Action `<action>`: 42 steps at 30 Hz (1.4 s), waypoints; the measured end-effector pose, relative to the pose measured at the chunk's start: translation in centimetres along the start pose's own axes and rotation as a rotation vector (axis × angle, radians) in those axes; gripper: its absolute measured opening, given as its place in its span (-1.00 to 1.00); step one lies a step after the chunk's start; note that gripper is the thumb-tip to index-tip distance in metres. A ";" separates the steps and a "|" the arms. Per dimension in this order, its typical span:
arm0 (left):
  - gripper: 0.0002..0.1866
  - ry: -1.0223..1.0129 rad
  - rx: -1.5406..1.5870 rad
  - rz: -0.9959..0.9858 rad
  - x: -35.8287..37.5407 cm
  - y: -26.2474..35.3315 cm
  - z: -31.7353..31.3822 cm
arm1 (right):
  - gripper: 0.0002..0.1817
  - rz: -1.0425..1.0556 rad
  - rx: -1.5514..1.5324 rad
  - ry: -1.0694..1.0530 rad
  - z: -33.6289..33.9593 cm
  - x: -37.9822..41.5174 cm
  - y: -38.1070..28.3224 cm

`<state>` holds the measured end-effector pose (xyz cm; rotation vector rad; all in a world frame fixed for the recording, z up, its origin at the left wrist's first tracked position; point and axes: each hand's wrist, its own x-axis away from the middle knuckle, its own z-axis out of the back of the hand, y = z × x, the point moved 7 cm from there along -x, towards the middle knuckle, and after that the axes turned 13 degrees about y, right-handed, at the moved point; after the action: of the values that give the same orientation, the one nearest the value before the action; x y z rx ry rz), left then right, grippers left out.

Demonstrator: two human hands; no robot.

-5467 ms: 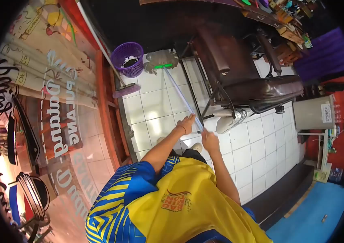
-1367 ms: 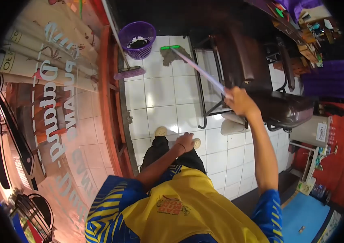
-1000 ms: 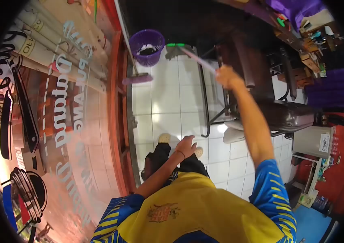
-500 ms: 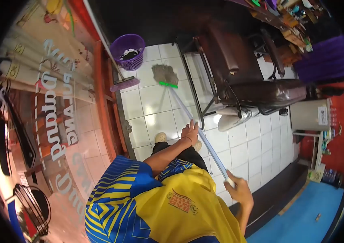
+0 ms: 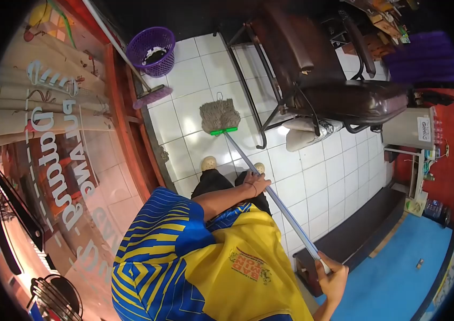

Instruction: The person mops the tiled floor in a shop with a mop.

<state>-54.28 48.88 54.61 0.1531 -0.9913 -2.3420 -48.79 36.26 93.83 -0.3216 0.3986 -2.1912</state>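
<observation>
A mop with grey strands (image 5: pixel 219 114), a green clamp and a long pale handle rests on the white tiles ahead of my feet. My left hand (image 5: pixel 257 183) is closed around the middle of the handle. At the handle's upper end, lower right, my right hand (image 5: pixel 334 277) is wrapped round the white grip. The shaft slants between my hands, passing in front of my right beige clog (image 5: pixel 259 167). My other clog (image 5: pixel 208 162) stands to its left.
A purple basket (image 5: pixel 164 63) and a broom with purple bristles (image 5: pixel 153 96) stand by the red-framed glass. To the right is a brown padded chair (image 5: pixel 355 101) with metal legs and a whitish sack (image 5: pixel 304 136) beneath. A dark ledge (image 5: pixel 363 216) borders a blue surface (image 5: pixel 403 273).
The mop head has come back nearer my feet, its strands now spread ahead of the clamp. Both hands have moved down and to the right with the handle. The view has shifted slightly.
</observation>
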 end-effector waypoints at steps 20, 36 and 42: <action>-0.28 0.833 0.573 0.451 -5.8 -14.8 22.1 | -0.77 0.397 0.187 -0.210 -14.6 -22.5 -20.4; -0.39 0.631 0.410 0.555 2.4 -9.8 17.5 | -0.69 0.555 0.186 0.009 -27.9 -32.5 -24.4; -0.29 0.509 0.264 0.491 1.5 -10.7 15.1 | -0.68 0.451 0.110 -0.039 -28.9 -17.5 -2.8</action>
<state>-65.33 63.31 58.26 0.5173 -0.9402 -1.6096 -50.92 56.79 66.88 -0.1913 0.2943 -1.7549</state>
